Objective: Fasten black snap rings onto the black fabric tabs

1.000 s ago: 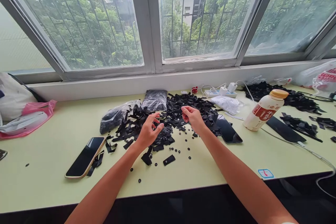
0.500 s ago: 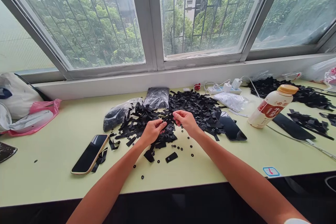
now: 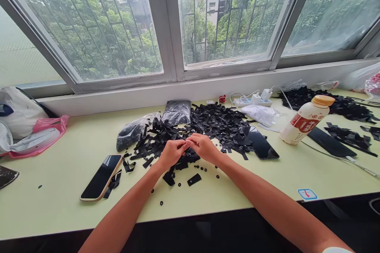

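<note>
My left hand (image 3: 172, 152) and my right hand (image 3: 204, 148) meet fingertip to fingertip above the near edge of a heap of short black fabric strips (image 3: 219, 120). Both are closed in a pinch. Whatever sits between the fingertips is too small and covered to make out. Small round black pieces with a hole, like snap or button parts, are scattered below the hands, one such black disc (image 3: 179, 184) lying by itself. A single black strip (image 3: 194, 179) with a small light mark rests flat nearer the table's front edge.
A phone (image 3: 101, 178) lies left, another dark phone (image 3: 263, 144) right. Clear bags of black pieces (image 3: 130, 134) stand behind the heap. Rightward are a bottle (image 3: 307, 120), a cable, a power strip (image 3: 252, 101) and more black strips (image 3: 348, 138).
My hands were slightly apart, and now their fingertips have come together. The right hand moved left and a little down. The view shifted slightly.
</note>
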The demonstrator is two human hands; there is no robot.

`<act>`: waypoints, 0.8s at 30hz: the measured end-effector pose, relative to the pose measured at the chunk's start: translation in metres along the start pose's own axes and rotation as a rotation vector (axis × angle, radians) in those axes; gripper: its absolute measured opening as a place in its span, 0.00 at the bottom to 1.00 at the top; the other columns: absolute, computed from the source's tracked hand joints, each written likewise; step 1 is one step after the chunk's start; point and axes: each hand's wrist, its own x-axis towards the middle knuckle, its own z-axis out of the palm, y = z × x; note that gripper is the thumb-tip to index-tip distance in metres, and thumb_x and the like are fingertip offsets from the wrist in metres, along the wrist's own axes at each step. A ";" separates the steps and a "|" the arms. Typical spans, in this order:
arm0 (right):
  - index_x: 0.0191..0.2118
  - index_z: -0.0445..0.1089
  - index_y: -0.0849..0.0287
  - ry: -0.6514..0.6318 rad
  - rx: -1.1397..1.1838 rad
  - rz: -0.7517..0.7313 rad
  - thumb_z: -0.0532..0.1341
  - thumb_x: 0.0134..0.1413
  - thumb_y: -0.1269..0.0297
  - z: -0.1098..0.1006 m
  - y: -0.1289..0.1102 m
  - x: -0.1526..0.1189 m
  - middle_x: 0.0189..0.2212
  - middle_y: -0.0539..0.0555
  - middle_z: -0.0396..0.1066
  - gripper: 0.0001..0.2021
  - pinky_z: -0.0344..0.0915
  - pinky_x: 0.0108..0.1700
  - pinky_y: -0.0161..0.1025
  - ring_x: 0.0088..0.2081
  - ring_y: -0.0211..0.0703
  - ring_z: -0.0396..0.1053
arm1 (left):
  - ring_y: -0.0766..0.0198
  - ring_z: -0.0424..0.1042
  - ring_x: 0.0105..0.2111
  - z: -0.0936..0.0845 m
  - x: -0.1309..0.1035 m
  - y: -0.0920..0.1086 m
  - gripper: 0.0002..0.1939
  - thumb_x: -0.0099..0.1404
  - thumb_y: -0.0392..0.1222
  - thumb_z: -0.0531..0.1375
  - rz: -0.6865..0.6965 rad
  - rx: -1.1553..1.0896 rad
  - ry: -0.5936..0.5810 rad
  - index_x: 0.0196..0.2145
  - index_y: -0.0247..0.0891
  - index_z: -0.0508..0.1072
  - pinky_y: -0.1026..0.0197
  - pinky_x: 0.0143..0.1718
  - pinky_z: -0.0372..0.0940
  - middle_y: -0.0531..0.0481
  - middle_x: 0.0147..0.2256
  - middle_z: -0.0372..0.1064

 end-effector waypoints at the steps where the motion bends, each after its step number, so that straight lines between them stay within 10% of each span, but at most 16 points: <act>1: 0.38 0.74 0.57 0.003 0.005 -0.002 0.54 0.69 0.61 0.000 -0.001 0.000 0.33 0.53 0.71 0.12 0.62 0.37 0.37 0.33 0.40 0.68 | 0.69 0.60 0.22 0.000 0.000 0.000 0.24 0.68 0.56 0.58 0.020 0.000 -0.025 0.25 0.33 0.74 0.66 0.25 0.53 0.55 0.19 0.62; 13: 0.28 0.64 0.57 -0.209 -0.034 -0.091 0.49 0.71 0.56 -0.010 -0.010 0.001 0.28 0.51 0.64 0.19 0.55 0.33 0.35 0.29 0.39 0.59 | 0.69 0.61 0.20 -0.013 -0.003 0.005 0.21 0.64 0.56 0.63 -0.114 -0.344 -0.411 0.38 0.33 0.81 0.66 0.22 0.55 0.53 0.20 0.63; 19: 0.28 0.60 0.57 -0.139 0.012 -0.073 0.45 0.72 0.56 -0.004 -0.017 0.001 0.26 0.50 0.62 0.20 0.54 0.33 0.36 0.28 0.38 0.57 | 0.71 0.56 0.19 -0.016 -0.004 0.001 0.25 0.63 0.58 0.64 -0.121 -0.454 -0.430 0.22 0.32 0.71 0.65 0.22 0.48 0.55 0.18 0.56; 24: 0.23 0.58 0.57 -0.042 0.044 0.078 0.47 0.71 0.55 0.000 -0.013 0.003 0.21 0.48 0.59 0.22 0.52 0.30 0.36 0.25 0.37 0.55 | 0.72 0.52 0.21 -0.013 0.000 -0.001 0.22 0.65 0.57 0.62 -0.140 -0.596 -0.361 0.29 0.33 0.69 0.65 0.23 0.47 0.56 0.21 0.54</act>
